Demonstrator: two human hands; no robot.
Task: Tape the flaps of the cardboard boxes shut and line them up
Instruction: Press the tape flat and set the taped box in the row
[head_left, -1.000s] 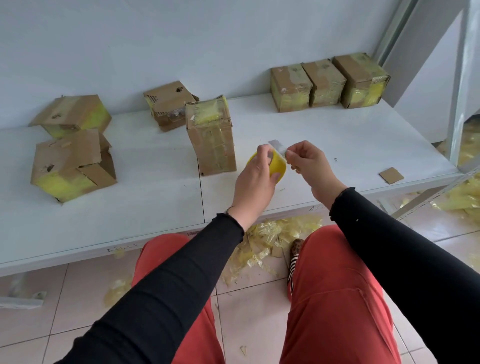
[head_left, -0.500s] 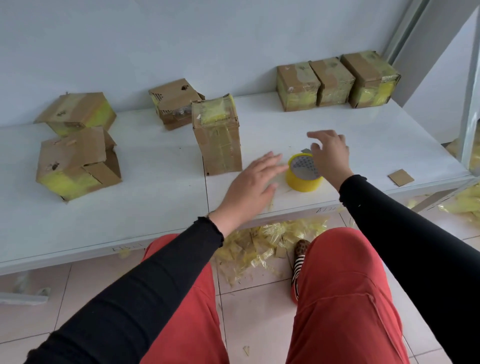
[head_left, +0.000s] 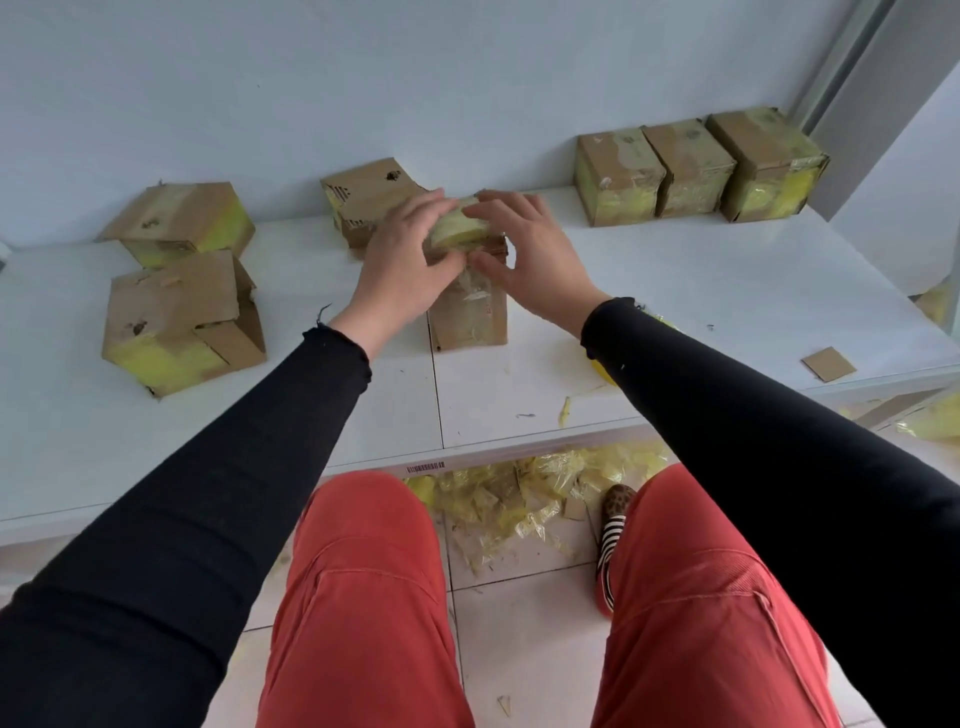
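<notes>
A: Largest item?
B: White table (head_left: 727, 291); upright cardboard box (head_left: 470, 317) at its centre, yellow-taped top.
A: Other boxes?
B: Three taped boxes (head_left: 696, 171) in a touching row, back right; three loose boxes (head_left: 176, 312) left and behind.
A: Hands?
B: Left hand (head_left: 402, 260) and right hand (head_left: 530, 254) both clasp the upright box's top, fingers over it, thumbs on its near face.
A: Smallest?
B: Cardboard scrap (head_left: 827, 364), right edge.

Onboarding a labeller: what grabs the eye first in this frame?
Both hands, left hand and right hand, grip the top of the upright box at the table's centre. Three taped boxes line the back right; looser boxes sit at left, yellow tape scraps on the floor.
</notes>
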